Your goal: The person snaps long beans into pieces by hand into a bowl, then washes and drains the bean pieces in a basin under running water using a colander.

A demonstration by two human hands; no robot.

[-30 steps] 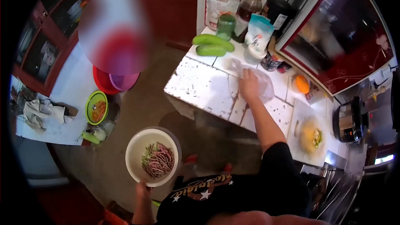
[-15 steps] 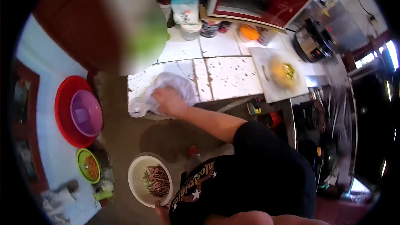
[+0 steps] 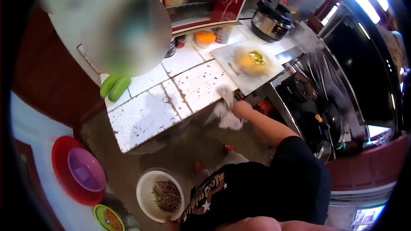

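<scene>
My right hand (image 3: 242,110) is closed round a bunched whitish cloth (image 3: 230,117), which hangs just off the counter's front edge. At the bottom, my left hand (image 3: 172,224) grips the near rim of a white basin (image 3: 144,201); its fingers are partly cut off by the frame and the shirt. Inside the basin lies a heap of long, thin purplish-brown and green pods (image 3: 168,196), perhaps beans. The white tiled counter (image 3: 141,117) stretches in front of me. Near the cloth, a pale cutting board (image 3: 250,83) carries a blurred yellowish mound topped with chopped greens (image 3: 257,57).
Two green cucumbers (image 3: 115,87) lie at the counter's left end. An orange-lidded tub (image 3: 205,38) and a pressure cooker (image 3: 272,20) stand at the back. On the left floor are a red basin (image 3: 62,167), a purple basin (image 3: 87,169) and a green bowl (image 3: 102,218). A stove (image 3: 299,115) is right.
The cloth has been lifted off the counter's left part and carried right, past the front edge, in my right hand. The view has turned. My left hand still holds the basin.
</scene>
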